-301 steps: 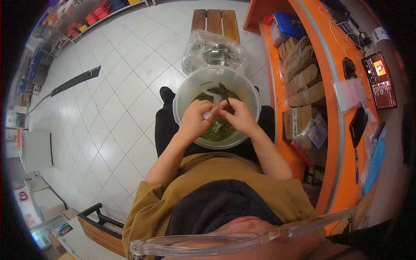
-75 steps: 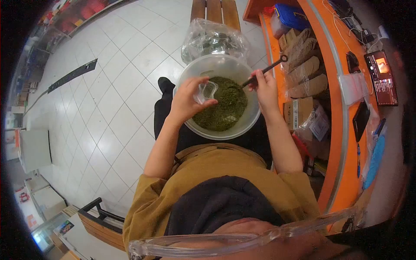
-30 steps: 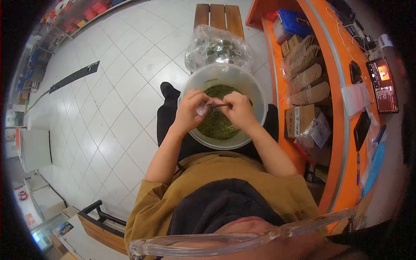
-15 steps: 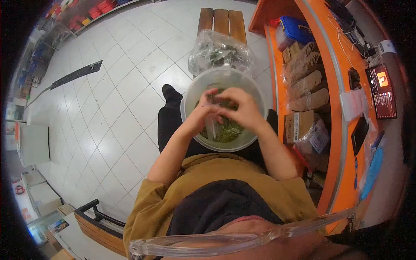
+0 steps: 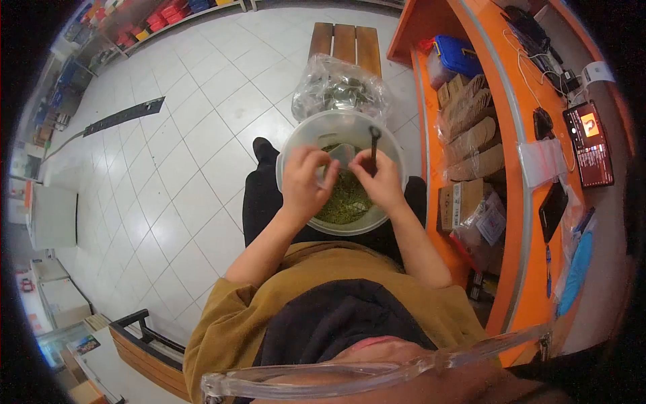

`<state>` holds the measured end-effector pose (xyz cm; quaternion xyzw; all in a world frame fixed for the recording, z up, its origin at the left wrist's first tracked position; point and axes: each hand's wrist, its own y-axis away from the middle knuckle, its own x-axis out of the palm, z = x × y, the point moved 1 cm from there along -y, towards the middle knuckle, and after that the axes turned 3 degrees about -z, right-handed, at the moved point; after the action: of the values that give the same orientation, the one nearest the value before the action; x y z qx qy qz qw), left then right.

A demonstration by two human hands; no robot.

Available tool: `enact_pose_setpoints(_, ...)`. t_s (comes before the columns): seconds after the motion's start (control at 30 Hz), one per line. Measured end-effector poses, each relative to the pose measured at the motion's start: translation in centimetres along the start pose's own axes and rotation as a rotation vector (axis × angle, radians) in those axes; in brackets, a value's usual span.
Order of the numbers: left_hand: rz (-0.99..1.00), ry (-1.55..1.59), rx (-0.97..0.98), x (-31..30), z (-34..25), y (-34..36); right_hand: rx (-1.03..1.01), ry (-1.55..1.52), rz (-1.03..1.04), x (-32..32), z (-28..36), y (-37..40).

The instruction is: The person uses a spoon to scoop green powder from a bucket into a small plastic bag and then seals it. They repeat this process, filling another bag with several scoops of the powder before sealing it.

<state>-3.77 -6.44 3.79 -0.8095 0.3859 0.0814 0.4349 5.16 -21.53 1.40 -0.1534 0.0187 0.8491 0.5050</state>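
Observation:
A translucent white bucket (image 5: 296, 131) stands between my knees, with chopped green leaf bits (image 5: 340, 205) in it. Above them, a small clear plastic bag (image 5: 344, 154) is between my two hands. My left hand (image 5: 304, 180) is closed at the bag's left edge, its fingers curled and slightly blurred. My right hand (image 5: 381, 180) is closed around a dark handle (image 5: 374, 145) with a ring at its upper end, and its thumb and fingertip meet the bag's right edge. The tool's lower part is hidden by the hand.
A large clear bag of green leaves (image 5: 343, 91) rests on a slatted wooden bench (image 5: 344, 47) beyond the bucket. To the right stands an orange shelf unit (image 5: 494, 81) with cardboard pieces (image 5: 471, 138) inside and a lit phone (image 5: 589, 145) on top. A wooden chair (image 5: 151, 357) is behind left.
My hands have drawn apart; they overlapped before. The dark handle now shows upright in my right hand, and the small bag sits between my fingertips.

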Motion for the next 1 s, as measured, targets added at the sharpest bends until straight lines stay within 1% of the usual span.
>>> enact_pose_setpoints(0.03, 0.149, -0.001, -0.054, 0.2, -0.2, 0.3, 0.022, -0.047, 0.019, 0.1, -0.5, 0.1)
enact_pose_setpoints(0.13, 0.276, 0.113, -0.141, 1.0, -0.8, 0.6, -0.127, 0.041, 0.068, 0.6, -1.4, 0.4)
enact_pose_setpoints(0.17, 0.338, 0.162, -0.147, 1.2, 0.3, 0.9, -0.168, 0.097, 0.066, 0.4, -1.0, 0.5)
enact_pose_setpoints(0.27, 0.536, 0.077, -0.111, 0.7, 0.6, 0.3, -0.019, 0.056, 0.123, 0.0, -0.9, 0.9)
enact_pose_setpoints(0.33, 0.563, 0.082, -0.103, 0.4, 0.2, 0.0, -0.133, 0.054, 0.104, -0.1, -1.3, 0.9)
enact_pose_setpoints(0.4, 0.491, 0.116, -0.011, 1.0, 1.5, 0.7, -0.218, 0.085, 0.126, 0.3, -2.3, 0.7)
enact_pose_setpoints(0.47, 0.515, -0.023, -0.025, 0.4, 0.2, 0.2, -0.08, 0.064, 0.206, 0.2, -0.7, 0.9)
enact_pose_setpoints(0.53, 0.451, -0.115, 0.029, 0.3, -0.4, 0.5, -0.287, 0.088, 0.108, 1.4, -0.4, 1.2)
enact_pose_setpoints(0.57, 0.414, -0.163, 0.048, 0.3, -0.6, 0.6, -0.217, 0.113, 0.098, 1.6, -0.3, 1.1)
enact_pose_setpoints(0.67, 0.332, -0.359, -0.021, 0.2, 1.5, 0.9, -0.247, 0.216, -0.073, 1.2, -0.6, 0.4)
enact_pose_setpoints(0.7, 0.329, -0.345, -0.076, -0.3, 1.6, 0.5, -0.225, 0.222, -0.064, 0.9, -1.6, -0.1)
enact_pose_setpoints(0.73, 0.324, -0.331, -0.132, -0.8, 1.7, 0.0, -0.255, 0.2, -0.038, 0.8, -1.6, -0.4)
enact_pose_setpoints(0.77, 0.375, -0.225, -0.102, -0.9, 2.3, -0.2, -0.284, 0.178, -0.009, 1.0, -1.6, -0.5)
enact_pose_setpoints(0.8, 0.401, -0.104, -0.141, -0.6, 2.0, -0.2, -0.311, 0.154, 0.023, 1.0, -1.2, -0.4)
enact_pose_setpoints(0.83, 0.427, 0.015, -0.182, -0.4, 1.3, 0.0, -0.331, 0.086, 0.11, 1.1, -0.6, -0.1)
enact_pose_setpoints(0.87, 0.453, 0.132, -0.223, -0.3, 0.9, 0.2, -0.343, 0.066, 0.129, 1.3, -0.3, 0.2)
enact_pose_setpoints(0.9, 0.406, 0.261, -0.175, 0.3, 1.1, 0.6, -0.357, 0.045, 0.147, 1.8, -0.1, 0.5)
enact_pose_setpoints(0.93, 0.434, 0.166, -0.132, 0.4, 1.5, 0.8, -0.371, 0.022, 0.166, 2.0, 0.1, 0.6)
enact_pose_setpoints(1.0, 0.49, -0.03, -0.054, -0.1, 1.7, 0.9, -0.318, 0.089, 0.162, 2.1, 0.2, 0.8)
